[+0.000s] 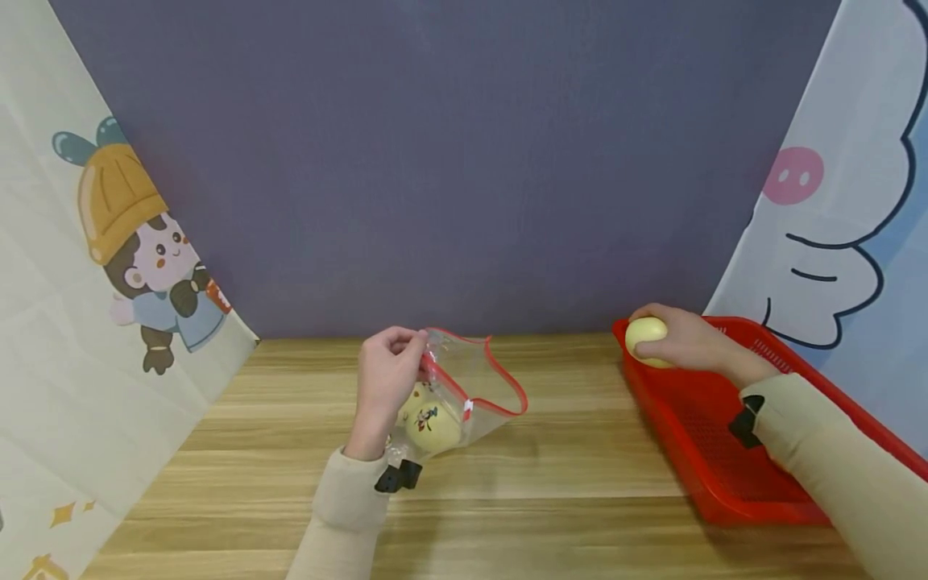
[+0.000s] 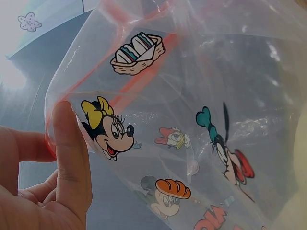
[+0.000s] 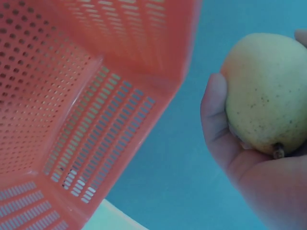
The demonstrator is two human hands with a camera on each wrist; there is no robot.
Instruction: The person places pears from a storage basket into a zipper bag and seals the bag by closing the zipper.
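The left hand (image 1: 387,379) pinches the red-zippered rim of a clear plastic bag (image 1: 464,395) between thumb and fingers (image 2: 67,158), holding its mouth open above the wooden table (image 1: 565,467). Below those fingers, inside the bag, lies a yellow fruit (image 1: 432,425). The bag carries cartoon mouse prints; its red lettering is cut off and unreadable. The right hand (image 1: 689,342) grips a yellow pear (image 1: 644,337), fingers curled round it, over the far corner of the red basket (image 1: 696,451).

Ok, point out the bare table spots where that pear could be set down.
Bare wood lies between the zip bag and the red basket, in front of the bag toward the near edge, and left of the left hand. The right side is crowded by the basket, where the right hand holds the pear.
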